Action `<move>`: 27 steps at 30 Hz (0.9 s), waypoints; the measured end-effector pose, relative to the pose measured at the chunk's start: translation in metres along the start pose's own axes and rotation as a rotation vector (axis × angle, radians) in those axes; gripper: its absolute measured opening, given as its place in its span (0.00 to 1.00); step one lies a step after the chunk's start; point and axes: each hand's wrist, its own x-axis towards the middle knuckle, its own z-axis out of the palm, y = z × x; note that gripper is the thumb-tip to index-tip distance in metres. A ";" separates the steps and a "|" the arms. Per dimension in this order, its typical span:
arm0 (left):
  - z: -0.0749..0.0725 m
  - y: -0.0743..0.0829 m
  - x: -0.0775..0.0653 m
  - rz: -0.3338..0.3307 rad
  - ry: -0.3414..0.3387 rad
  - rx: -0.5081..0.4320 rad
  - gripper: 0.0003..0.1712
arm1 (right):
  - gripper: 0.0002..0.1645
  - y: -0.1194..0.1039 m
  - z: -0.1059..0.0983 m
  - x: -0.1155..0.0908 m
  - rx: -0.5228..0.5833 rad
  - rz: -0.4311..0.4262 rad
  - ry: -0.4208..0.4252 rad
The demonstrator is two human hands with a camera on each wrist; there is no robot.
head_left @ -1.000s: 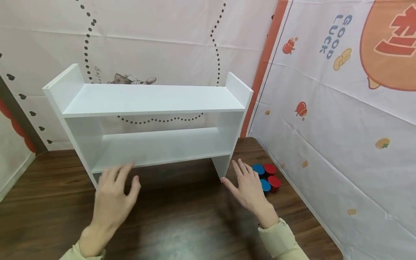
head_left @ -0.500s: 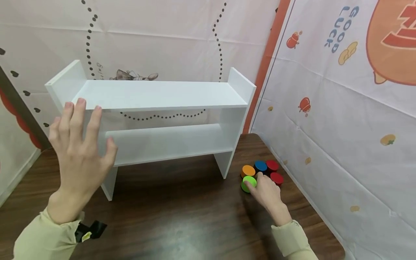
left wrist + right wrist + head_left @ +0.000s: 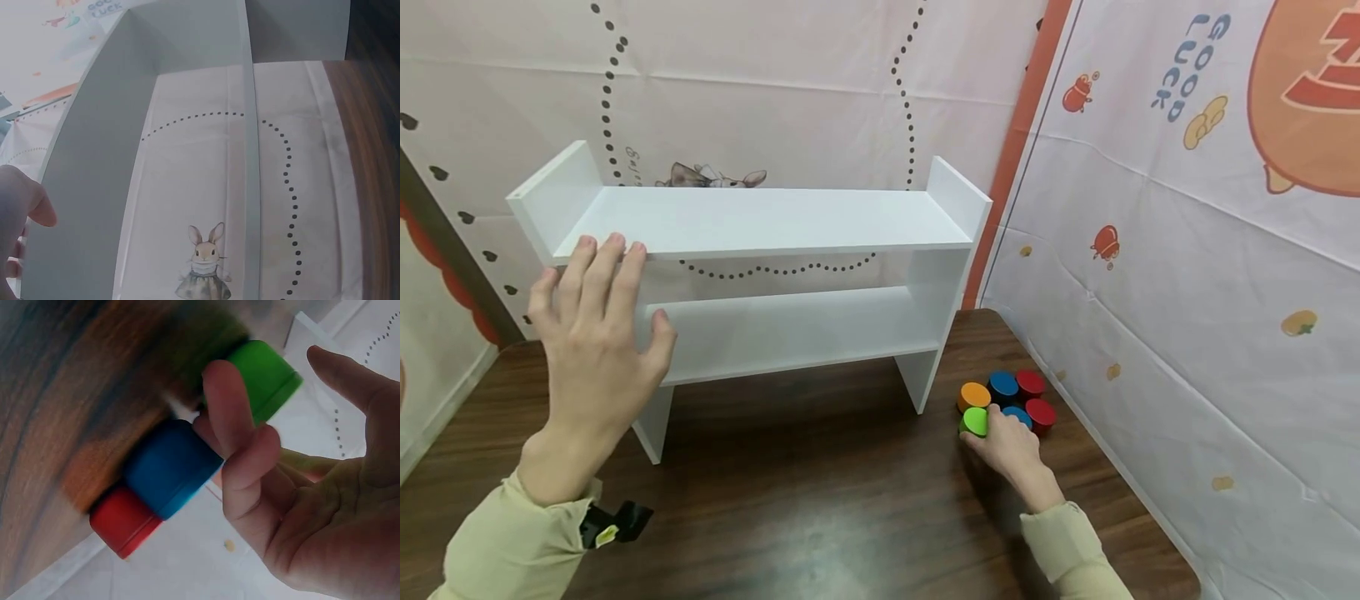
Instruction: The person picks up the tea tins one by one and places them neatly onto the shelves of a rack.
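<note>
My right hand reaches over a cluster of coloured cylinders on the table. Its index finger lies at the side of the green cylinder, while the thumb stands a little apart from it in the right wrist view. Beside the curled fingers there sit a blue cylinder and a red cylinder. An orange cylinder stands behind the green one. My left hand, fingers spread, is at the left front of the white two-tier shelf; its thumb overlaps the top board in the left wrist view.
The shelf stands upright on the dark wooden table. A second blue cylinder and red cylinders fill the rest of the cluster. Printed cloth hangs along the table's right edge and behind the shelf.
My left hand rose from low before the shelf to its upper left end. My right hand moved right and down to the cylinders, then shifted slightly, partly covering the green one.
</note>
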 end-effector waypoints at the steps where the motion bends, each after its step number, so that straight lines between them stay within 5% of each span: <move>1: 0.000 0.000 0.000 -0.002 0.002 -0.001 0.31 | 0.37 0.000 0.001 0.001 0.000 -0.004 -0.001; 14: 0.003 -0.002 0.002 -0.003 0.040 -0.008 0.30 | 0.38 -0.003 0.007 0.008 0.053 -0.082 0.040; 27: 0.005 -0.006 -0.003 0.005 0.031 0.011 0.31 | 0.37 -0.037 -0.034 -0.009 0.239 -0.253 0.104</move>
